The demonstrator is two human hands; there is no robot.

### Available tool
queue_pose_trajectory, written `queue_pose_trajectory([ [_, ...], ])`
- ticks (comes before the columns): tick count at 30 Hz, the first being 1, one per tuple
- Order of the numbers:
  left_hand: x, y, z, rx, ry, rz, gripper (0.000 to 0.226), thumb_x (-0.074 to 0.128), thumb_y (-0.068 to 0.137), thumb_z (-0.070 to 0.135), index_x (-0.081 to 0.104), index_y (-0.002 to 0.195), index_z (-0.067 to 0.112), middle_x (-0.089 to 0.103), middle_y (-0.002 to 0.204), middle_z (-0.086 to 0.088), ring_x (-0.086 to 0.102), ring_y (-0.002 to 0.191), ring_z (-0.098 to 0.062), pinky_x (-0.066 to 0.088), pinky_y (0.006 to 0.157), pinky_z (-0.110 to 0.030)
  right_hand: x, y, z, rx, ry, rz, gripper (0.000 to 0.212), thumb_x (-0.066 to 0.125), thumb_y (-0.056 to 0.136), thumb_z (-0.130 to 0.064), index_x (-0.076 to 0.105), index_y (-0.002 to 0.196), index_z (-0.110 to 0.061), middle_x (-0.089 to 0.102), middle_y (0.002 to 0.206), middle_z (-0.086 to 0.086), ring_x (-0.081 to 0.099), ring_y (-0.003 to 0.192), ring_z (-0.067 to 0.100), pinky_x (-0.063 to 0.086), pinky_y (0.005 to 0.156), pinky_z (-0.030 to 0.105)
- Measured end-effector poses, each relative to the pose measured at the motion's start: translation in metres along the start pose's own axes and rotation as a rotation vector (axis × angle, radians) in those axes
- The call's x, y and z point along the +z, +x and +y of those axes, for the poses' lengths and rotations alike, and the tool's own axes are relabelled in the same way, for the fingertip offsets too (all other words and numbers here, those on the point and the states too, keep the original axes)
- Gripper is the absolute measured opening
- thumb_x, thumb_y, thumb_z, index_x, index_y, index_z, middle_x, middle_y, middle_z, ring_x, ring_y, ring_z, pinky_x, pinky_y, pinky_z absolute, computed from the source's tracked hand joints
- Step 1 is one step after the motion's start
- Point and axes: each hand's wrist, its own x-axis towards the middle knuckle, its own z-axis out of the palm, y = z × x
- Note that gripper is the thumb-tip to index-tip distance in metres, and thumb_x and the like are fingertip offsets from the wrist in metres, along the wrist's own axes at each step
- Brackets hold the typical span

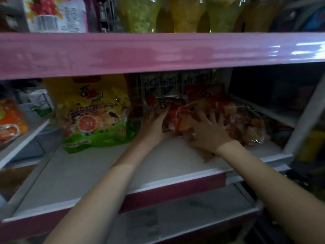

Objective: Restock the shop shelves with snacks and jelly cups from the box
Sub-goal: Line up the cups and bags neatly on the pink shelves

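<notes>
2 bare forearms, no sleeves in view. No watch, bracelet or ring visible. Left hand [154,124] and right hand [209,131] ungloved, slender-fingered. Nails too blurred to tell.

Nothing can be read with certainty. The yellow-and-green bag [95,113] on the shelf carries a band of print above its grapefruit picture, too blurred to make out. The white pack [54,14] on the upper shelf shows a barcode and small print, illegible. The red bags [202,110] bear dark blurred marks
</notes>
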Motion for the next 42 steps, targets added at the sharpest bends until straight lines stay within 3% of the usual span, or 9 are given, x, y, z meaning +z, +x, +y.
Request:
queue_pose_trajectory([
  [3, 0.010, 0.015, 0.008, -0.102, -0.111, -0.042, 0.099, 0.078, 0.071, 0.039, 0.013, 0.146, 0.040, -0.003, 0.157, -0.008, 0.010, 0.143, -0.029, 0.023, 0.114, -0.042, -0.003, 0.004, 0.010, 0.041, -0.004, 0.038, 0.068, 0.044, 0.091, -0.050, 0.003, 0.146, -0.047, 0.000, 0.157, 0.006, 0.005, 0.139, 0.045, 0.006, 0.110, 0.062],
  [7, 0.009, 0.030, 0.014, -0.204, -0.114, -0.059, 0.093, 0.083, 0.065, 0.031, 0.031, 0.141, 0.025, 0.027, 0.150, -0.010, 0.033, 0.133, -0.029, 0.033, 0.109, -0.035, -0.001, 0.007, 0.013, 0.082, -0.040, 0.069, 0.069, 0.047, 0.091, -0.046, 0.005, 0.147, -0.043, 0.000, 0.157, 0.008, 0.007, 0.139, 0.045, 0.011, 0.110, 0.062],
  [13, -0.007, 0.013, 0.038, -0.248, -0.022, -0.044, 0.079, 0.074, 0.078, 0.028, 0.030, 0.142, 0.015, -0.004, 0.154, -0.021, 0.026, 0.137, -0.035, 0.027, 0.108, -0.028, -0.011, 0.002, 0.016, 0.079, 0.001, 0.096, 0.072, 0.056, 0.089, -0.037, 0.013, 0.146, -0.041, 0.013, 0.153, 0.009, 0.024, 0.133, 0.044, 0.027, 0.107, 0.055],
  [18, -0.040, -0.041, 0.025, -0.202, 0.058, -0.061, 0.068, 0.078, 0.071, 0.025, 0.044, 0.129, 0.017, 0.022, 0.139, -0.017, 0.045, 0.119, -0.033, 0.036, 0.099, -0.027, -0.019, -0.002, 0.010, 0.123, -0.007, 0.077, 0.064, 0.052, 0.090, -0.029, 0.021, 0.146, -0.037, 0.020, 0.149, 0.011, 0.029, 0.128, 0.044, 0.032, 0.103, 0.051],
  [23, -0.081, -0.079, 0.006, -0.256, 0.072, -0.263, 0.083, 0.078, 0.069, 0.040, 0.034, 0.137, 0.024, 0.024, 0.139, -0.008, 0.028, 0.131, -0.024, 0.028, 0.108, -0.031, -0.027, -0.012, -0.025, -0.023, 0.297, 0.184, 0.044, 0.052, 0.090, -0.019, 0.049, 0.134, -0.022, 0.040, 0.140, 0.011, 0.037, 0.128, 0.034, 0.040, 0.101, 0.040],
  [27, -0.095, -0.076, 0.001, -0.258, -0.100, -0.333, 0.093, 0.076, 0.070, 0.043, 0.025, 0.145, 0.024, 0.027, 0.151, -0.004, 0.025, 0.138, -0.019, 0.021, 0.111, -0.024, -0.036, -0.018, -0.056, -0.200, 0.607, -0.258, 0.071, 0.062, 0.087, -0.035, 0.024, 0.147, -0.031, 0.052, 0.111, -0.008, 0.049, 0.106, 0.013, 0.042, 0.076, 0.019],
  [32, -0.085, -0.081, -0.002, -0.277, -0.173, -0.360, 0.097, 0.075, 0.075, 0.016, 0.011, 0.148, 0.024, 0.023, 0.152, 0.001, 0.028, 0.137, -0.017, 0.026, 0.106, -0.023, -0.026, 0.002, -0.056, -0.194, 0.884, -0.443, 0.100, 0.078, 0.075, -0.017, 0.013, 0.148, -0.036, 0.017, 0.156, -0.004, 0.025, 0.139, 0.017, 0.038, 0.092, 0.014],
  [37, -0.060, -0.079, 0.008, -0.138, -0.308, -0.107, 0.107, 0.076, 0.073, 0.016, 0.002, 0.148, 0.035, 0.013, 0.155, 0.005, 0.022, 0.140, -0.016, 0.028, 0.107, -0.023, -0.024, 0.001, -0.053, -0.243, 0.752, -0.023, 0.089, 0.079, 0.073, -0.016, 0.027, 0.145, -0.028, 0.037, 0.147, 0.004, 0.047, 0.124, 0.022, 0.046, 0.086, 0.023],
  [42, -0.060, -0.015, -0.003, -0.025, -0.018, 0.164, 0.104, 0.071, 0.079, 0.007, 0.001, 0.145, 0.044, 0.004, 0.157, -0.003, 0.039, 0.130, -0.027, 0.047, 0.095, -0.036, -0.034, 0.040, -0.058, -0.103, 0.683, 0.289, 0.092, 0.073, 0.078, -0.017, 0.015, 0.149, -0.022, 0.027, 0.150, 0.015, 0.039, 0.129, 0.033, 0.040, 0.098, 0.034],
])
